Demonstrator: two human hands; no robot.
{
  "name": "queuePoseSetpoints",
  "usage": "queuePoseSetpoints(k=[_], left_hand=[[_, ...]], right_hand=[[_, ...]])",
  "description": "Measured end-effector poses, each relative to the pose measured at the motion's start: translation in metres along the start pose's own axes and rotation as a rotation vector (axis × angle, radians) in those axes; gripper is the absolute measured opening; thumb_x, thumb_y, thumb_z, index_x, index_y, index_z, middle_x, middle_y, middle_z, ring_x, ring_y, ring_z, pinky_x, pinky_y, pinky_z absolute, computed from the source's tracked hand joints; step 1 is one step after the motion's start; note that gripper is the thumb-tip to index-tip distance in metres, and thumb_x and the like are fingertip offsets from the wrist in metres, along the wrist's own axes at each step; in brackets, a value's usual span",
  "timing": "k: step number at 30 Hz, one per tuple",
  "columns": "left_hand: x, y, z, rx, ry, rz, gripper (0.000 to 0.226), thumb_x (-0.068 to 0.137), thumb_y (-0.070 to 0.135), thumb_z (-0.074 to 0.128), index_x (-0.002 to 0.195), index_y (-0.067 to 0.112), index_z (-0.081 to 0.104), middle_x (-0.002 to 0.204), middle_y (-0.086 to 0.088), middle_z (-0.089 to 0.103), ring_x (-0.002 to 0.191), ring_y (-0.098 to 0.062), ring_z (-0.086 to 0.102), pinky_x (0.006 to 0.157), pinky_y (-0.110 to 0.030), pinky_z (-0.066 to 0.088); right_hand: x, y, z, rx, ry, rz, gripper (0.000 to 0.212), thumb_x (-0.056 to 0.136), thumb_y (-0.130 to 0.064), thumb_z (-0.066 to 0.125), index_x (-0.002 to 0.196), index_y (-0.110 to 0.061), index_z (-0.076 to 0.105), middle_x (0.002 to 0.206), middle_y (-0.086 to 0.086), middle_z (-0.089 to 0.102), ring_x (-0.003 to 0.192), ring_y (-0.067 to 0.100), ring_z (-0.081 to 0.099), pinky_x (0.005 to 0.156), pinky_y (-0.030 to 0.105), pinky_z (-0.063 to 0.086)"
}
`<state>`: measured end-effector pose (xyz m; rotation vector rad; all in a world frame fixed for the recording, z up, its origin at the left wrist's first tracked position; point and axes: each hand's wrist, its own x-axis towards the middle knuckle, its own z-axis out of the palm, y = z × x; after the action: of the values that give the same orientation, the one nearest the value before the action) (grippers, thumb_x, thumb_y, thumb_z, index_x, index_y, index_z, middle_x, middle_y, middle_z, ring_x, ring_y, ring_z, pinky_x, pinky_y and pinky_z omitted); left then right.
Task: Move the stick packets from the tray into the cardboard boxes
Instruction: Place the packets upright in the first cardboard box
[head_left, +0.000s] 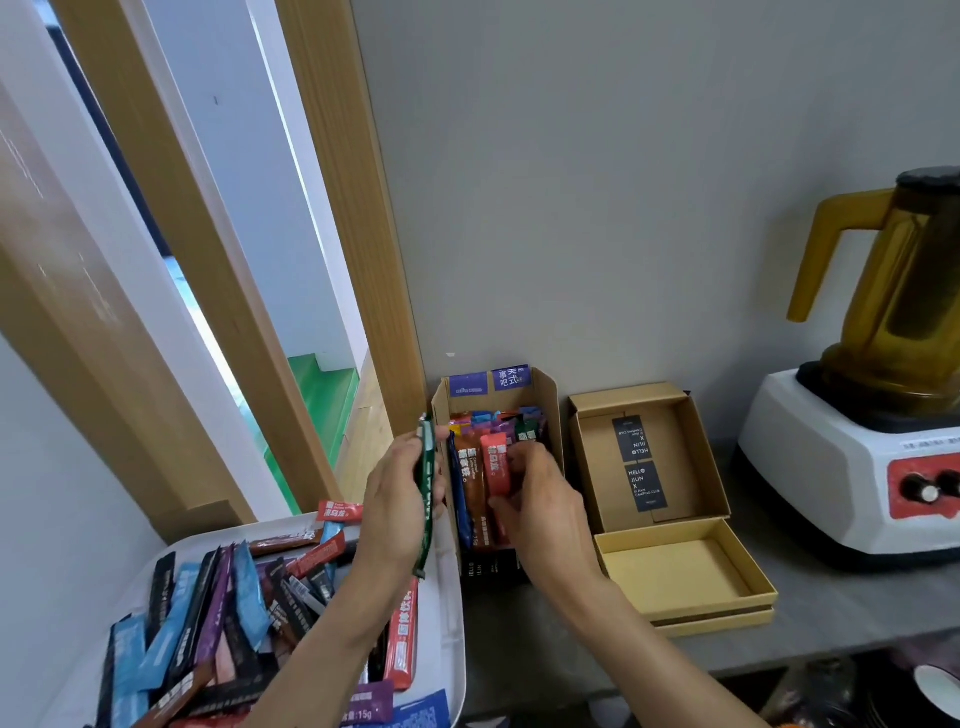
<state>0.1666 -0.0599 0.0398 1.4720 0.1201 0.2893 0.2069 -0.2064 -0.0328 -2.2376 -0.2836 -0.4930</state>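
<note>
A white tray (452, 613) at the lower left holds a heap of stick packets (228, 613) in blue, purple, black, brown and red. My left hand (400, 509) grips a green stick packet (426, 488) upright just left of a tall cardboard box (551, 410). Several packets stand inside that box. My right hand (540, 499) reaches into it and pinches a red packet (494, 467) beside a brown packet (471, 478). To the right lies a second, flat cardboard box (701, 447), open, with two black packets (636, 462) inside.
The flat box's lid (685, 577) lies in front of it on the grey counter (810, 613). A blender (872, 374) with an amber jug stands at the right. A grey wall is close behind the boxes; a wooden frame (363, 249) rises at the left.
</note>
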Motion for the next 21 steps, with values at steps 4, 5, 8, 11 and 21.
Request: queuePoseSetpoints(k=[4,5,8,11,21], left_hand=[[-0.002,0.002,-0.002,0.023,0.016,-0.005,0.024,0.11,0.025,0.042,0.11,0.019,0.064,0.077,-0.002,0.069,0.071,-0.016,0.067,0.063,-0.031,0.052],[-0.002,0.002,-0.002,0.033,0.019,0.003,0.02,0.109,0.026,0.045,0.111,0.019,0.064,0.084,-0.003,0.073,0.076,-0.015,0.071,0.063,-0.029,0.055],[0.001,0.0,-0.004,0.116,0.021,0.066,0.015,0.105,0.025,0.056,0.111,0.018,0.068,0.096,0.0,0.078,0.09,-0.014,0.076,0.064,-0.02,0.057],[0.005,-0.004,-0.009,0.244,0.045,0.133,0.012,0.099,0.027,0.065,0.109,0.023,0.07,0.101,0.002,0.079,0.089,-0.012,0.073,0.071,-0.023,0.059],[-0.002,-0.014,0.003,0.589,-0.051,0.26,0.018,0.092,0.036,0.075,0.107,0.03,0.067,0.098,0.017,0.072,0.09,0.002,0.071,0.075,-0.016,0.059]], right_hand=[[-0.007,0.01,0.004,-0.042,-0.016,-0.055,0.028,0.099,-0.029,0.069,0.124,-0.025,0.057,0.125,-0.01,0.058,0.102,0.011,0.069,0.081,0.025,0.061],[-0.008,0.013,0.007,-0.061,-0.05,-0.065,0.027,0.1,-0.03,0.067,0.126,-0.025,0.06,0.127,-0.009,0.058,0.106,0.012,0.069,0.085,0.024,0.06],[-0.01,0.016,0.01,-0.065,-0.104,-0.074,0.03,0.102,-0.03,0.065,0.131,-0.025,0.065,0.131,-0.009,0.058,0.112,0.012,0.067,0.092,0.024,0.059],[-0.01,0.011,-0.001,0.103,-0.056,-0.011,0.021,0.103,-0.03,0.062,0.123,-0.026,0.068,0.123,-0.013,0.061,0.108,0.004,0.065,0.091,0.022,0.059],[-0.025,-0.001,-0.027,0.185,-0.021,0.125,0.03,0.092,-0.034,0.078,0.112,-0.029,0.056,0.098,-0.019,0.069,0.084,-0.002,0.068,0.068,0.016,0.055]])
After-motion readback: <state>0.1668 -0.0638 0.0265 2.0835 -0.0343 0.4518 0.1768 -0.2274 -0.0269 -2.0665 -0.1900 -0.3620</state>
